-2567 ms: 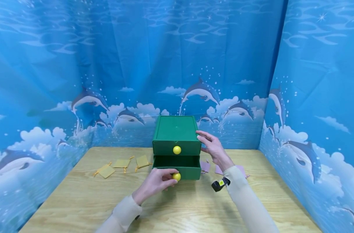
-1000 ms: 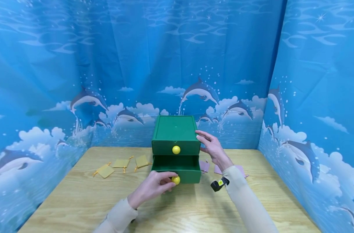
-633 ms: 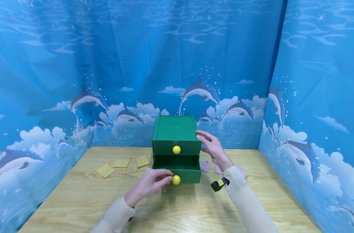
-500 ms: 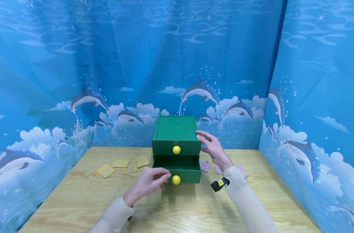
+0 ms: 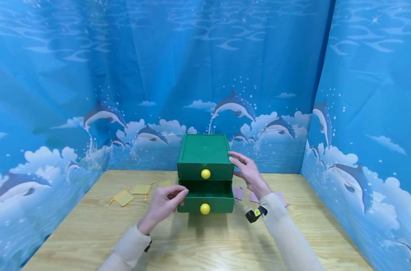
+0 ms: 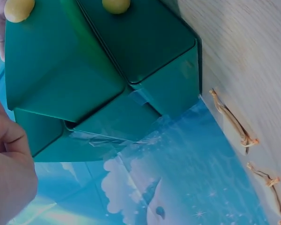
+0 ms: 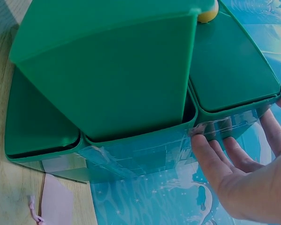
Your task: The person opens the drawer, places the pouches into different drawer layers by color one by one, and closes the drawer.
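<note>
Working from afar, I hold my left hand [image 5: 162,205] near the left edge of a pulled-out middle drawer [image 5: 222,205], its fingers loosely bent and gripping nothing; whether a fingertip touches the rim I cannot tell. My right hand [image 5: 247,172], fingers spread, rests against the side of the green cabinet [image 5: 205,149], which stands between both hands. The drawer's yellow knob [image 5: 205,209] sits free, just right of my left hand. By my reading the opening is done: this drawer is out, while the top drawer [image 5: 190,172] and bottom drawer [image 6: 152,40] are closed. What remains is unclear, though yellow pouches [image 5: 141,189] lie on the worktop [image 5: 205,250] beyond my left hand and lilac pouches [image 5: 238,193] below my right. No brand or writing is legible; a yellow tag [image 5: 257,212] at my right wrist bears a mark too small to read.
</note>
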Tool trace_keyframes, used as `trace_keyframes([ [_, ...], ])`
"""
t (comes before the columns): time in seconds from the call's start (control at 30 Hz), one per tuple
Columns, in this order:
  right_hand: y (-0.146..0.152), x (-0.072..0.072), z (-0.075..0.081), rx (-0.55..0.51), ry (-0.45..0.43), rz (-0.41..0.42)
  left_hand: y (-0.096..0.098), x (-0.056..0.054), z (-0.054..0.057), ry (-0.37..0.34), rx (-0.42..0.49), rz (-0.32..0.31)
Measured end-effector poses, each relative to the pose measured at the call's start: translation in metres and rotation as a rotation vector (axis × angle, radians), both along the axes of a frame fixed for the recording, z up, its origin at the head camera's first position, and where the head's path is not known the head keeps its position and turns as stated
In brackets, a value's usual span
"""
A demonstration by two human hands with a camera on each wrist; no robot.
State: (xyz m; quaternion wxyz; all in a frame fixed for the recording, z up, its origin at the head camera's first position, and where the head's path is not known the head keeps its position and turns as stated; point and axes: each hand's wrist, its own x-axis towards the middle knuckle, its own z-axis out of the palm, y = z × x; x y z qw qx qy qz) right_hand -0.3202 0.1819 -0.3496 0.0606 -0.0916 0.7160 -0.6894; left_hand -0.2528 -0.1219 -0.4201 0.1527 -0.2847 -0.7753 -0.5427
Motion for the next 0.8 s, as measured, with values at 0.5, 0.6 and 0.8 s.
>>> trace_keyframes([
  [0.5, 0.003, -0.018, -0.017, 0.012, 0.025, -0.033, -0.017, -0.025, -0.006, -0.186, 0.224, 0.140],
  [0.6, 0.004, -0.018, -0.018, 0.016, 0.027, -0.046, -0.020, -0.032, -0.009, -0.195, 0.225, 0.166],
  [0.8, 0.004, -0.018, -0.021, 0.015, 0.019, -0.048, -0.029, -0.049, -0.019, -0.292, 0.164, 0.238],
])
